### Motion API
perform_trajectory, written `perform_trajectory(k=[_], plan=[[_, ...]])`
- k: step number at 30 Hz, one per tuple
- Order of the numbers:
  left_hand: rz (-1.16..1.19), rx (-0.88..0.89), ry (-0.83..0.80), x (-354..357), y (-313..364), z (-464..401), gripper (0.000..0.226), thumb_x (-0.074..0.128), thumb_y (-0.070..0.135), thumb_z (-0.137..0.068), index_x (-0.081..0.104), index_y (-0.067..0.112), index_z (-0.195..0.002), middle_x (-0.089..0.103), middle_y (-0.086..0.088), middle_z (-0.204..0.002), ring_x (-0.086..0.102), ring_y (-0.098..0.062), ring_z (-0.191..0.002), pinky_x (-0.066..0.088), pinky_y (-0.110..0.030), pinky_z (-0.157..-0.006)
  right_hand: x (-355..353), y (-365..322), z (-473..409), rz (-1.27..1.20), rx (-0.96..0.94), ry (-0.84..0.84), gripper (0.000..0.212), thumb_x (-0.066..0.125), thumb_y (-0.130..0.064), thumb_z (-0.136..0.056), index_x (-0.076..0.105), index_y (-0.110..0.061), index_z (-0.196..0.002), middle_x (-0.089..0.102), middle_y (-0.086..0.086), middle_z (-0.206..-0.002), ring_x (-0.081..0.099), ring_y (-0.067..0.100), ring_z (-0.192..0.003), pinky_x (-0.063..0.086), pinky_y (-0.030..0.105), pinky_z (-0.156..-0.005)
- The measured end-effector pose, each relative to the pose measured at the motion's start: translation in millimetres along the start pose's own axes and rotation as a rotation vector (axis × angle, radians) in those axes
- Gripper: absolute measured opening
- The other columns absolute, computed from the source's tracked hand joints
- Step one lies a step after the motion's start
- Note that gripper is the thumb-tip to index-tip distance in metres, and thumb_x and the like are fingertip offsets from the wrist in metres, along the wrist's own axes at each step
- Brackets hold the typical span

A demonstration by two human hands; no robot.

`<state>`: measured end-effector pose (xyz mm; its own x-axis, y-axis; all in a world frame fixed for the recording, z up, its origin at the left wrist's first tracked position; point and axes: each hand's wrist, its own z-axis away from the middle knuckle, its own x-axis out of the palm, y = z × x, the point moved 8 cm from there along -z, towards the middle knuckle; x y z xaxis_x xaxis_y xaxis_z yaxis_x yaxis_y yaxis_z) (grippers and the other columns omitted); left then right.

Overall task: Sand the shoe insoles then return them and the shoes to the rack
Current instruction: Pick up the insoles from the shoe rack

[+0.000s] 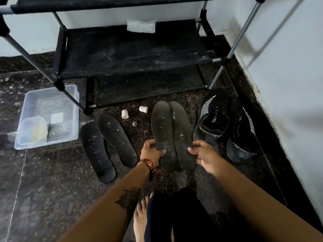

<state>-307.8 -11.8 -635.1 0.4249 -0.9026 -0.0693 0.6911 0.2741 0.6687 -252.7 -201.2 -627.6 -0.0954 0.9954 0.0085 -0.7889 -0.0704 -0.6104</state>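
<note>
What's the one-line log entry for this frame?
left hand: grips grey insole pair | right hand: grips same pair | black insoles: on floor | sport shoes: on floor beside rack

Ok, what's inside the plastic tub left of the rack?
The tub holds a pale yellowish block at its near left corner, a small white square and a dark patch beside them. The rack leg crosses its far corner, and anything under the block is hidden.
</note>
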Motion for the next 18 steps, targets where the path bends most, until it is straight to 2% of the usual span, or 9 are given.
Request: perform_trajectory(k=[4, 8, 11, 14, 15, 18], plan=[[-0.009, -0.019, 0.031, 1, -12, -23, 0.043, 0.071, -0.002, -0.075, 0.049, 0.023, -0.103, 0.068, -0.002, -0.084, 0.066, -0.028, -0.094, 0.051, -0.047, -0.090, 2, 9, -20, -0.028, 0.018, 0.034, 0.023, 0.056, 0.008, -0.086, 0.053, -0.014, -0.079, 0.062, 0.004, -0.081, 0.059, 0.013, -0.073, 0.050, 0.025, -0.055], [-0.023, -0.039, 0.077, 0, -19, -38, 0.043, 0.072, 0.001, -0.076, 0.048, 0.022, -0.104, 0.063, 0.003, -0.081, 0.063, -0.025, -0.092, 0.051, -0.045, -0.092, 7, 17, -37, -0.027, 0.036, 0.071, 0.023, 0.057, 0.008, -0.086, 0.053, -0.013, -0.079, 0.060, 0.003, -0.078, 0.058, 0.013, -0.071, 0.049, 0.028, -0.059], [-0.041, -0.064, 0.126, -5, -29, -46, 0.043, 0.074, 0.004, -0.075, 0.047, 0.027, -0.101, 0.067, -0.003, -0.095, 0.064, -0.027, -0.098, 0.051, -0.046, -0.092, 6, 24, -48, -0.031, 0.046, 0.117, 0.021, 0.057, 0.008, -0.086, 0.052, -0.012, -0.081, 0.059, 0.004, -0.077, 0.057, 0.014, -0.070, 0.049, 0.031, -0.063], [-0.032, -0.073, 0.136, -6, -35, -52, 0.041, 0.076, 0.006, -0.072, 0.049, 0.031, -0.092, 0.067, -0.008, -0.107, 0.064, -0.027, -0.100, 0.051, -0.045, -0.092, 4, 25, -56, 0.006, 0.030, 0.184, 0.019, 0.061, 0.003, -0.085, 0.056, -0.009, -0.098, 0.061, 0.008, -0.083, 0.059, 0.022, -0.081, 0.051, 0.040, -0.075], [-0.047, -0.078, 0.130, -6, -36, -53, 0.041, 0.078, 0.010, -0.070, 0.052, 0.030, -0.095, 0.067, -0.007, -0.110, 0.063, -0.026, -0.101, 0.051, -0.044, -0.092, 3, 25, -58, 0.038, 0.026, 0.200, 0.021, 0.063, 0.000, -0.085, 0.057, -0.008, -0.103, 0.062, 0.009, -0.090, 0.058, 0.023, -0.087, 0.051, 0.043, -0.081], [-0.149, -0.055, 0.123, -7, -30, -52, 0.054, 0.080, 0.023, -0.070, 0.057, 0.018, -0.119, 0.065, -0.004, -0.118, 0.062, -0.023, -0.105, 0.050, -0.041, -0.094, 3, 23, -56, 0.169, -0.007, 0.234, 0.031, 0.069, -0.011, -0.083, 0.060, -0.005, -0.112, 0.063, 0.009, -0.107, 0.058, 0.023, -0.096, 0.050, 0.037, -0.090]])
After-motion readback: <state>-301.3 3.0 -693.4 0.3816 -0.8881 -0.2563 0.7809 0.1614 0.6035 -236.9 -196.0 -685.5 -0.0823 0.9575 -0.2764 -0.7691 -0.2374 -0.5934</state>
